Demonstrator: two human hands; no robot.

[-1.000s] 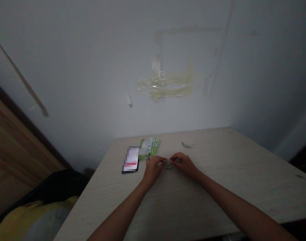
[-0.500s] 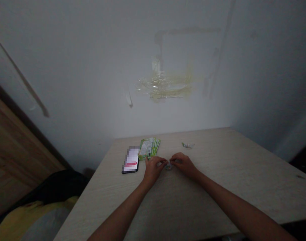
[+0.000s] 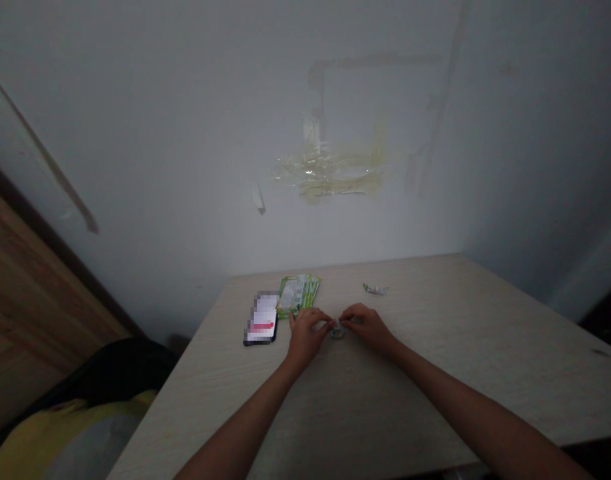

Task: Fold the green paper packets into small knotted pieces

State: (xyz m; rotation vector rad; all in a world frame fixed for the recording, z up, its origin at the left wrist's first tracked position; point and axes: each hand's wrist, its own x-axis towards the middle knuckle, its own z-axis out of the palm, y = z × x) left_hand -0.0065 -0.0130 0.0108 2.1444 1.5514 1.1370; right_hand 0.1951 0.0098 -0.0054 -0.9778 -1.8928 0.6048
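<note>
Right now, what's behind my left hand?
Just beyond your left hand, overlapping green packets lie on the pale table. The hand covers part of their near edge, so whatever sits directly behind it can't be seen.

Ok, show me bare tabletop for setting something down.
The widest bare table lies between the right forearm and the right edge. Smaller patches: between the forearms, and left of the left forearm, nearer than the phone. It's crowded around the left hand, with phone and green packets close, and where it and the right hand hold a small item.
</note>
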